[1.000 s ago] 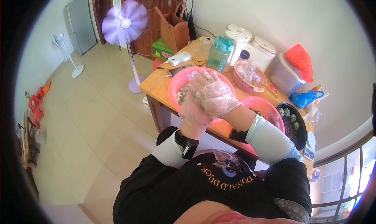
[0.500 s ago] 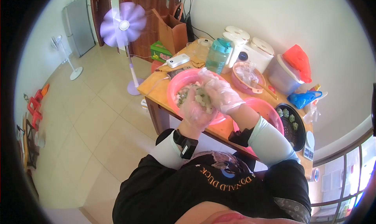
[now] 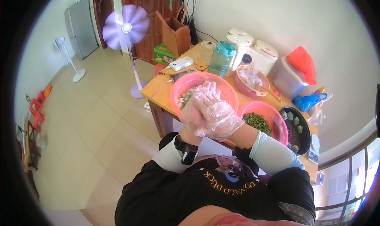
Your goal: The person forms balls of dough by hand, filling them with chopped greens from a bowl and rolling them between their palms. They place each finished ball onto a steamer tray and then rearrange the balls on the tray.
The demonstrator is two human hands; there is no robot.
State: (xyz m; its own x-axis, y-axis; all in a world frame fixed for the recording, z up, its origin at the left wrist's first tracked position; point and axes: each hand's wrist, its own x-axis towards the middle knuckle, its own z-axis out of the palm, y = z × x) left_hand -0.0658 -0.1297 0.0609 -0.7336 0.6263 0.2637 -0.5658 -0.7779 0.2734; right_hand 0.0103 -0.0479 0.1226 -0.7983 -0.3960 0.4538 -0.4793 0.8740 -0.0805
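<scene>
My left hand point(image 3: 192, 116), in a clear plastic glove, is cupped palm up at the near rim of a pink basin point(image 3: 231, 89). Across it lies my gloved right hand point(image 3: 217, 112), palm down, its fingers extended and close together. Pressed between the palms is the lump of pale green dough, now hidden from view. Inside the basin a pale mixture with green bits point(image 3: 185, 97) shows beside my hands. To the right, a second pink basin point(image 3: 277, 117) holds chopped greens point(image 3: 256, 123).
A round black pan point(image 3: 304, 147) with several green-coated balls point(image 3: 291, 116) stands at the table's right, beside a small scale point(image 3: 313, 149). Behind are a teal bottle point(image 3: 221, 59), a smaller pink bowl point(image 3: 247, 90) with a wooden handle, and white appliances point(image 3: 263, 56). A purple fan point(image 3: 126, 28) stands left.
My right hand has come down over the left palm, covering the pale green lump. Both hands have shifted slightly toward me, and the chopped greens have come into view.
</scene>
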